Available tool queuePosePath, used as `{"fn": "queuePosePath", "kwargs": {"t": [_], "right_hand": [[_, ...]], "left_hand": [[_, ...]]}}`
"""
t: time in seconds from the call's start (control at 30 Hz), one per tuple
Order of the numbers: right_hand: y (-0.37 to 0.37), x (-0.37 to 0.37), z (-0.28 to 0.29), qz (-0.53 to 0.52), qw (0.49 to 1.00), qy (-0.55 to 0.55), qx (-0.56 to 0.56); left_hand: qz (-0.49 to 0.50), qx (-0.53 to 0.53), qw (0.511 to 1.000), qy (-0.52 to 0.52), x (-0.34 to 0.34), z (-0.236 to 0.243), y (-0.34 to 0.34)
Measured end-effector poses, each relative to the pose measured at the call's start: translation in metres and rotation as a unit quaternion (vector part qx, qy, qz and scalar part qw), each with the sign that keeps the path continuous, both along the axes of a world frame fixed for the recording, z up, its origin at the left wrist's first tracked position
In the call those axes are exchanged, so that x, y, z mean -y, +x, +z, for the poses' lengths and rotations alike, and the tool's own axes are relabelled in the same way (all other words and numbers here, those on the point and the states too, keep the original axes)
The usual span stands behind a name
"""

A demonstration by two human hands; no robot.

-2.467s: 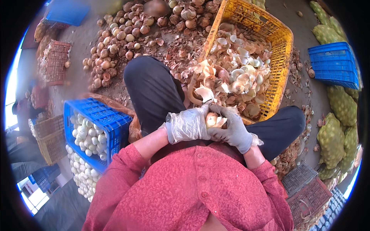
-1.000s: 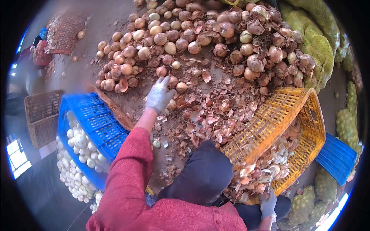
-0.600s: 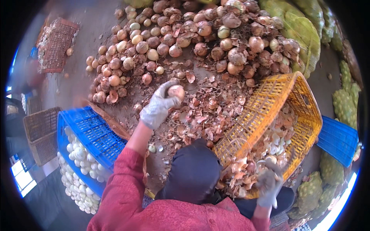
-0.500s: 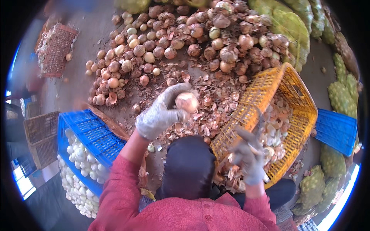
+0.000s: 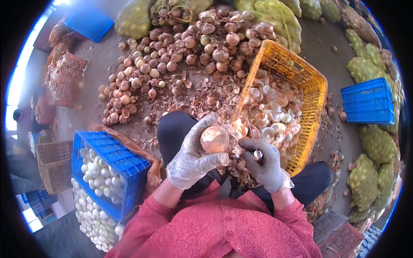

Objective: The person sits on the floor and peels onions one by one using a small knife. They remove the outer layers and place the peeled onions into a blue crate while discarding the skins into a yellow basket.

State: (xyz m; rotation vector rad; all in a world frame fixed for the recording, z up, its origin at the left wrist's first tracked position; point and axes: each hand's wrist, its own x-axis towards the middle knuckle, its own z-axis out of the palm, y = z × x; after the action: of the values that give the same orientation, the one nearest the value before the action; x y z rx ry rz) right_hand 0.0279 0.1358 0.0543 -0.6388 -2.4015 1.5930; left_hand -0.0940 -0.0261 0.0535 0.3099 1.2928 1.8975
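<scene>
My left hand [image 5: 189, 157], in a thin whitish glove, is closed around a partly brown-skinned onion [image 5: 214, 139] in front of my body. Close beside it, my gloved grey right hand [image 5: 263, 165] grips a small knife [image 5: 257, 155]. The rounded metal end of its handle shows between the fingers, and its thin blade points up near the onion. Both hands are over the near left side of a yellow crate [image 5: 313, 114], which holds onion skins and peelings [image 5: 279, 103].
Unpeeled onions [image 5: 172, 47] lie heaped on the floor ahead, with loose skins nearer. At left, a blue crate [image 5: 140, 172] holds peeled white onions [image 5: 97, 172]. Another blue crate [image 5: 368, 103] and green mesh sacks [image 5: 365, 180] stand at right.
My left hand has come down and nearer with the onion. My right hand has lifted from the peelings to beside it. The view has shifted, and the yellow crate now shows more upright.
</scene>
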Motion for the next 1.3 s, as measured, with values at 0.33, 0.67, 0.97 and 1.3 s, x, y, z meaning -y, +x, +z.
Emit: {"fn": "queuePosePath", "kwargs": {"t": [0.33, 0.67, 0.97, 1.3], "right_hand": [[0.076, -0.010, -0.024, 0.127, 0.986, 0.108, 0.006], [0.072, -0.010, -0.027, 0.133, 0.987, 0.089, 0.021], [0.096, 0.004, -0.057, -0.080, 0.942, -0.326, 0.009], [0.067, 0.002, -0.031, -0.051, 0.983, -0.163, -0.073]], "left_hand": [[-0.151, 0.066, 0.984, -0.069, -0.008, 0.004, 0.034], [-0.191, 0.068, 0.976, -0.084, -0.005, -0.016, 0.061], [-0.071, 0.128, 0.989, -0.021, 0.000, -0.006, 0.063], [-0.135, -0.283, 0.938, -0.149, -0.019, -0.017, 0.067]]}}
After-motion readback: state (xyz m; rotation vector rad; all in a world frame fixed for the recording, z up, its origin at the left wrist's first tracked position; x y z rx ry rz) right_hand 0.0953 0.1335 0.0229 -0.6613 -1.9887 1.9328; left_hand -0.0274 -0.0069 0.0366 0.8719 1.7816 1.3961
